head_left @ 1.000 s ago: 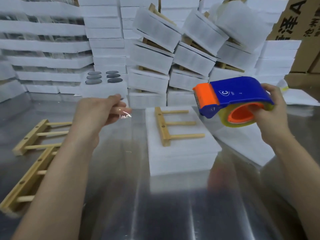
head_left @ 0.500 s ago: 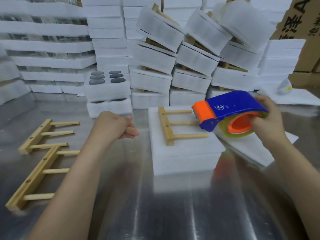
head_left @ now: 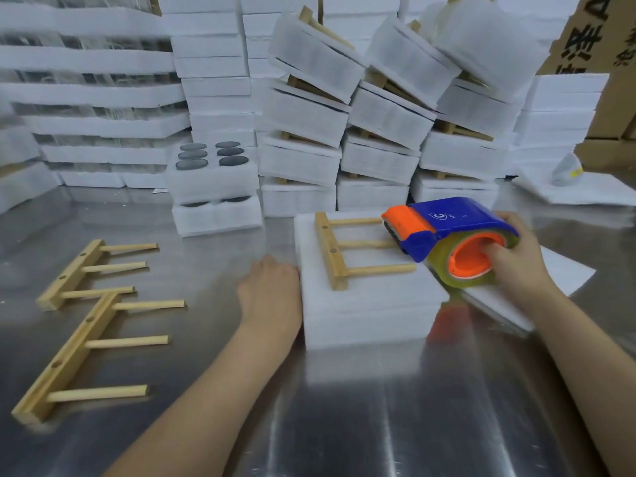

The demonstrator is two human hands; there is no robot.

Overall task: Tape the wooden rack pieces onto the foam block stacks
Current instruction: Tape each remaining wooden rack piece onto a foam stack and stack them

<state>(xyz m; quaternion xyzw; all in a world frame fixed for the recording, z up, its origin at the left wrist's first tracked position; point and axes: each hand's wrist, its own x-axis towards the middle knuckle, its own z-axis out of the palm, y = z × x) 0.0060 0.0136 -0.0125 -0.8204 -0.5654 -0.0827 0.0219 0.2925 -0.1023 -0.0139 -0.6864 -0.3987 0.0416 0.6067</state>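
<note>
So a second ago the left hand (head_left: 270, 290) was up in the air. Now it's dropped to the table and sits right against the left side of the foam block stack (head_left: 371, 304). I can only see the back of it, so I can't tell if the fingers are curled or flat on the foam.

The right hand (head_left: 516, 263) has come down too, wrapped around the tape dispenser (head_left: 447, 228) with fingers hooked into the orange core. The cutter end now hangs low over the right side of the stack, just above the peg tips. To me that looks like bracing the block and lining up for the first strip. No tape is on it yet.

The wooden rack piece (head_left: 332, 256) lies flat on top of the stack: a pale square bar with three round dowels pointing right. The foam is white, soft-looking and layered. The dispenser is glossy blue plastic with a yellowish clear roll.

Two spare racks (head_left: 69, 356) wait on the shiny metal table (head_left: 344, 407) to the left, and finished bundles (head_left: 378, 115) are heaped at the far side.
</note>
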